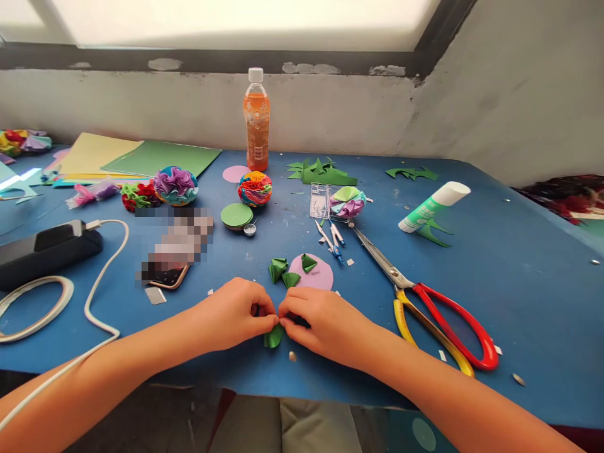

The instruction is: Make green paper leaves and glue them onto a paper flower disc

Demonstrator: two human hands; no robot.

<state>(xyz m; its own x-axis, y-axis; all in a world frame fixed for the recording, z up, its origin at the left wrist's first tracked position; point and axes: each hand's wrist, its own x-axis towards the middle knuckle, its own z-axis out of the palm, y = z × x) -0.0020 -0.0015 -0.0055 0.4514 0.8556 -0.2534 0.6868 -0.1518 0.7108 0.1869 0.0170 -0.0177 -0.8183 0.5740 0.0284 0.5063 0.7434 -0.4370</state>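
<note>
At the lower centre of the frame, the left hand point(240, 314) and the right hand point(325, 321) are meeting, their fingers pinching a green paper piece point(272, 338) and mostly hiding it; its shaping is apparently still going on. Just beyond, near the centre, three folded green pieces point(278, 270) are lying, seemingly done, one of them resting on a pink disc point(321, 277). Scissors point(394, 270) are lying untouched right of centre. Farther off, left of centre, flat green discs point(236, 215) are sitting stacked on the surface point(542, 302), apparently remaining unfolded; their number is staying unclear.
</note>
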